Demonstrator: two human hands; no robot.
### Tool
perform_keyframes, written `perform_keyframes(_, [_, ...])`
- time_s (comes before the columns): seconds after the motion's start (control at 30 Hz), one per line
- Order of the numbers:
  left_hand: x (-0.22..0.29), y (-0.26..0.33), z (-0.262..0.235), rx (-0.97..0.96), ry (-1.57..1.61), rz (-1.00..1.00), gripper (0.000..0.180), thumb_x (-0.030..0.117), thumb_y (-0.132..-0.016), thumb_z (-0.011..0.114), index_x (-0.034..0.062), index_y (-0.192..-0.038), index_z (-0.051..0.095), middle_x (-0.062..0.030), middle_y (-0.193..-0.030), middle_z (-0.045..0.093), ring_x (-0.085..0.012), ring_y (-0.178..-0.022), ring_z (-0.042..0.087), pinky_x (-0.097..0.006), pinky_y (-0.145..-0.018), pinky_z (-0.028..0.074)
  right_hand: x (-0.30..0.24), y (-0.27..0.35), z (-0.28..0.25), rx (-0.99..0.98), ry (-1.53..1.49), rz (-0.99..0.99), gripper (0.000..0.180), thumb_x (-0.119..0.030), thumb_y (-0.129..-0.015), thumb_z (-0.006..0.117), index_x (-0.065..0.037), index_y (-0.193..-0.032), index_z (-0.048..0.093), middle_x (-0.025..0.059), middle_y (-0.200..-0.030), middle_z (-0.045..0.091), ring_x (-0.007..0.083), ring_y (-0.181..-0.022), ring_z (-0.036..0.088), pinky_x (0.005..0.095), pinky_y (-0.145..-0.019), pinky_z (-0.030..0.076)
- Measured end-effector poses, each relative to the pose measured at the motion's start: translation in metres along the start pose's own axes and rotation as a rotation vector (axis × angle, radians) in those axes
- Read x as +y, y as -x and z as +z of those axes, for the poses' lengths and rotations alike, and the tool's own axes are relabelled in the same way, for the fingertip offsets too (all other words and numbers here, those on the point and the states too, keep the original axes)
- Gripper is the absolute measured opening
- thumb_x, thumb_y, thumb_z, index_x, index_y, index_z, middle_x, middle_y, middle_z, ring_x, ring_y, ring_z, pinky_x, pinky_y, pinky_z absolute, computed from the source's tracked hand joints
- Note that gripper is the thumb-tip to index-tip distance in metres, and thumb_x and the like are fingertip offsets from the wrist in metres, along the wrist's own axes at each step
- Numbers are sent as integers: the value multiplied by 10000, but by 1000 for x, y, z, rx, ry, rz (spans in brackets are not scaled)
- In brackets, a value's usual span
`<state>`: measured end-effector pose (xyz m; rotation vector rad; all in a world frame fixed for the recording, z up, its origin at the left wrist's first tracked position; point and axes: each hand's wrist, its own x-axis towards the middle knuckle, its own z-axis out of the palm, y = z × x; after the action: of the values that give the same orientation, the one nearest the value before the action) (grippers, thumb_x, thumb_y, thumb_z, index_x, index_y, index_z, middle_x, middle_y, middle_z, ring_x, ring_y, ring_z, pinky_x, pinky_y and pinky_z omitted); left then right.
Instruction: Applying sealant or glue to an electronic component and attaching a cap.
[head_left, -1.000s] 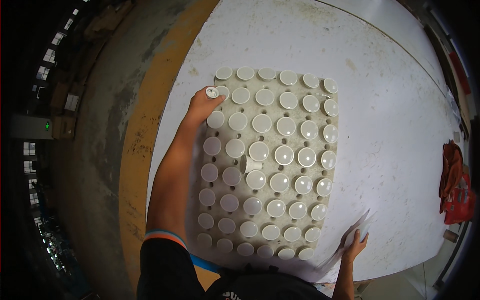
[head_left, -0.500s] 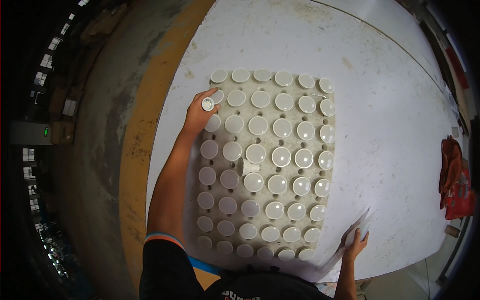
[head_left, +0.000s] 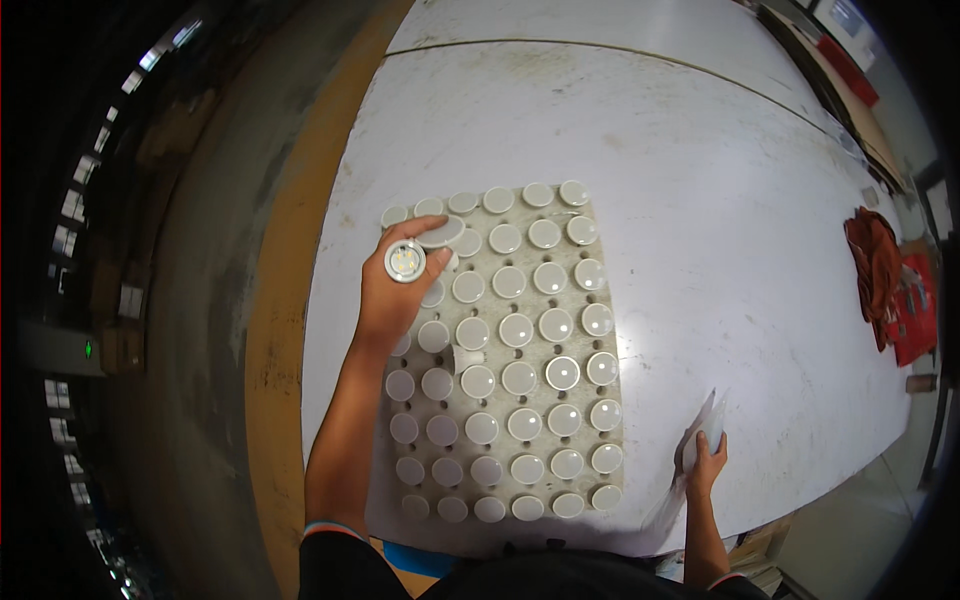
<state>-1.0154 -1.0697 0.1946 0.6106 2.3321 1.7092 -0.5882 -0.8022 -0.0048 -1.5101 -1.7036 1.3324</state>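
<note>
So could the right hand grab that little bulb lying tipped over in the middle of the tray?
Probably not right away. The right hand is already closed on a thin clear wrapper at the table's near edge. The tipped bulb lies uncovered across the tray, closer to the left hand.

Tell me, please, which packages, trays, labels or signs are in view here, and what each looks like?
Tray: pale moulded rectangle on the white table, rows of round white lamp units.
Clear bags: thin stack under the right hand.
Red package: table's right edge, beside orange cloth.
Green light: far left, small.
</note>
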Motion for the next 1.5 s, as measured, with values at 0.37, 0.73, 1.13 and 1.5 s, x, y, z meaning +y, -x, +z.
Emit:
perform_keyframes(0.37, [77, 44, 29, -149, -197, 371, 391, -24, -705, 675, 72, -1079, 615, -95, -1171, 521, -215, -1079, 516, -318, -905, 421, -5, 4, -3, 45, 30, -46, 508, -196, -772, 655, 100, -1149, 488, 199, -1049, 580, 268, -963, 546, 339, -865, 421])
perform_keyframes(0.73, [99, 60, 34, -198, -225, 622, 448, -65, -654, 717, 102, -1058, 617, -105, -1172, 533, -248, -1063, 536, -338, -880, 465, -17, 8, -4, -43, -35, -70, 478, -197, -776, 657, 87, -1129, 505, 174, -1013, 595, 252, -923, 556, 333, -842, 432])
perform_keyframes(1.13, [67, 68, 33, -179, -218, 498, 398, -32, -676, 686, 61, -1056, 618, -136, -1168, 531, -249, -1071, 533, -331, -892, 441, -12, 6, -3, 9, 3, -59, 497, -192, -781, 656, 100, -1148, 490, 191, -1036, 591, 262, -944, 555, 334, -860, 425])
perform_keyframes(1.5, [-134, 6, -20, 498, 26, -94, 340, 82, -817, 637, -3, -1136, 557, -106, -1132, 585, -191, -1014, 560, -284, -873, 440, -15, 6, -1, -2, 34, 15, 530, -208, -785, 654, 103, -1176, 476, 189, -1059, 579, 254, -963, 543, 331, -859, 428])
